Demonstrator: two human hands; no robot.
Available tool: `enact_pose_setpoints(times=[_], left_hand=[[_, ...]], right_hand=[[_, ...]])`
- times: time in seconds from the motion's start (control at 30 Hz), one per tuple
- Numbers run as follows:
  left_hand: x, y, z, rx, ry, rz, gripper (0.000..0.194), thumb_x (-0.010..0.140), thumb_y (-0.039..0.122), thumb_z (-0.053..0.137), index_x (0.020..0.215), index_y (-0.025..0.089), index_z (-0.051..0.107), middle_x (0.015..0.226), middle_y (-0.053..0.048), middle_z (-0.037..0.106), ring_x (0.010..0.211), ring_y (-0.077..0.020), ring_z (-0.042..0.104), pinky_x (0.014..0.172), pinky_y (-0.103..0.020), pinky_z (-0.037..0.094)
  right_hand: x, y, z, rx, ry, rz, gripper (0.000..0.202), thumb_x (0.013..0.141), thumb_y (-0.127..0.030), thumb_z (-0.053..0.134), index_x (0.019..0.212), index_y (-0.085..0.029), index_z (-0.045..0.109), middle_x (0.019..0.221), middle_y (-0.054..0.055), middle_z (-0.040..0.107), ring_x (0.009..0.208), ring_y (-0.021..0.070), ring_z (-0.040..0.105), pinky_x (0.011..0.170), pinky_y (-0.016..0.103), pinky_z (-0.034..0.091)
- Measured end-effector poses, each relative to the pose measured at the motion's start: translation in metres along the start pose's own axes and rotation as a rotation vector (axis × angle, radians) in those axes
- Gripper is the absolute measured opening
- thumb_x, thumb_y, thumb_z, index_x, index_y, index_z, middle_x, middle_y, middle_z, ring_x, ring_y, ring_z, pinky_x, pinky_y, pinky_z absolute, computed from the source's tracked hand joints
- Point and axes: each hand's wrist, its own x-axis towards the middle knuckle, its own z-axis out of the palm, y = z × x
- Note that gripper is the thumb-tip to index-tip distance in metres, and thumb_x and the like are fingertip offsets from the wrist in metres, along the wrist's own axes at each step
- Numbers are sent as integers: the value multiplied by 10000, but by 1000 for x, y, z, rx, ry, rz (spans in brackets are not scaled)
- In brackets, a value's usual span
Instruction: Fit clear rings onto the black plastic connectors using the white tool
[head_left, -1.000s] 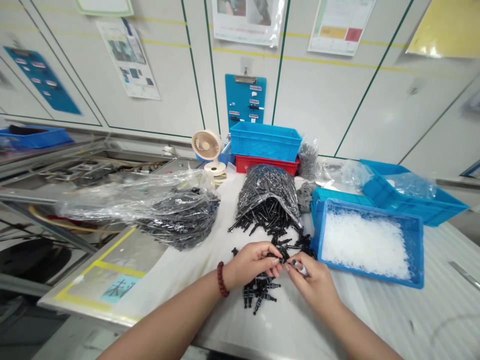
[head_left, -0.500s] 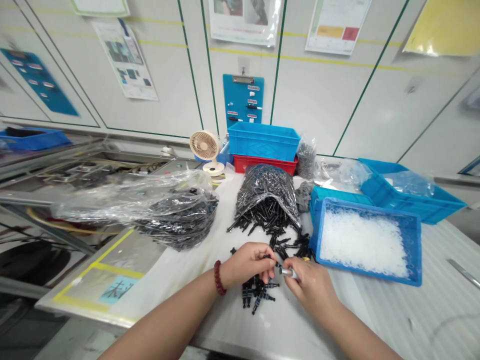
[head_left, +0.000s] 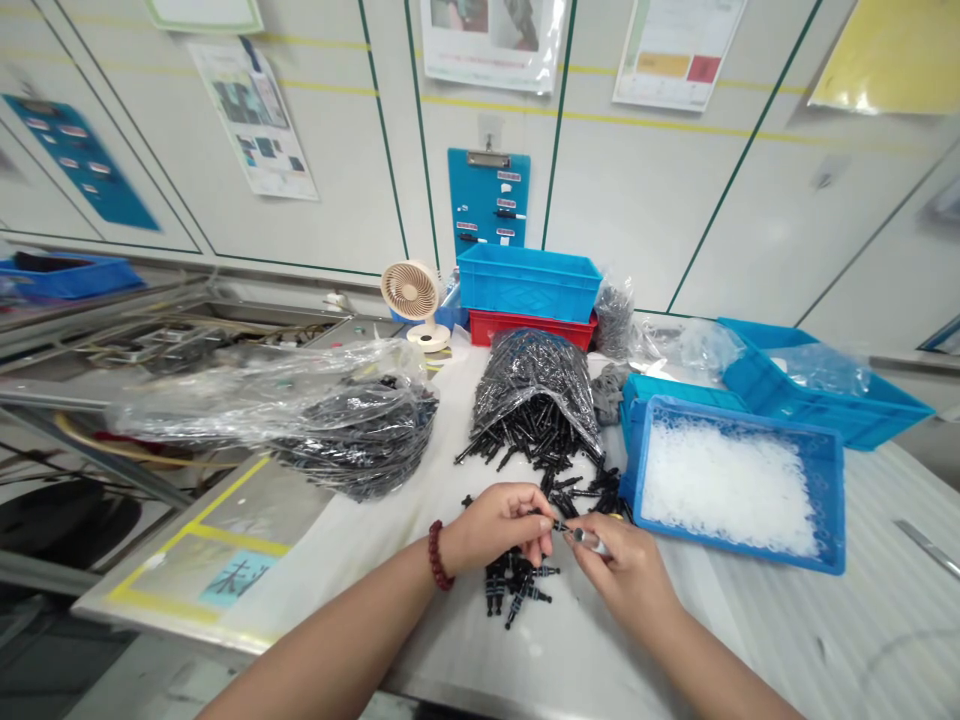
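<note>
Pinching a small black part in the left hand. Gripping a silver-tipped tool in the right hand, close beside it.

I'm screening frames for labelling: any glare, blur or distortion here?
Head view: glare on the left bag and middle bag; head view: lines on the wall splay outward, the left clipboard looks soft, and the held part is too small to judge.

a blue label on the table shows what looks like "未".
</note>
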Motion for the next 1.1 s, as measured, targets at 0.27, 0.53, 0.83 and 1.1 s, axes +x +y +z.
enact_pose_setpoints(times=[0.27,0.53,0.83,1.1], left_hand=[[-2,2,0,16,-23,-40,272,700,338,666,752,104,536,569,-29,629,418,-92,558,424,-172,428],[-2,4,1,40,-25,-59,269,706,354,645,719,113,524,508,-7,603,374,-83,532,377,-151,392],[-3,4,0,39,-40,-19,306,721,388,650,743,110,525,561,-22,625,413,-82,555,421,-160,428],[-4,2,3,-31,-63,58,357,729,427,659,816,107,527,694,-63,659,527,-98,606,502,-181,464]], right_hand=[[0,-1,0,-141,73,-191,191,814,-114,423,737,-178,586,593,4,604,534,108,539,525,213,371],[2,-9,-4,-264,54,-249,192,813,-105,431,693,-185,558,553,-10,545,501,107,482,525,233,329],[0,-2,2,-151,114,-120,254,718,-96,429,889,-186,592,683,10,667,544,117,578,550,215,408],[5,-7,-2,207,-54,182,122,738,-219,482,746,-189,600,524,-37,553,452,95,489,451,182,377]])
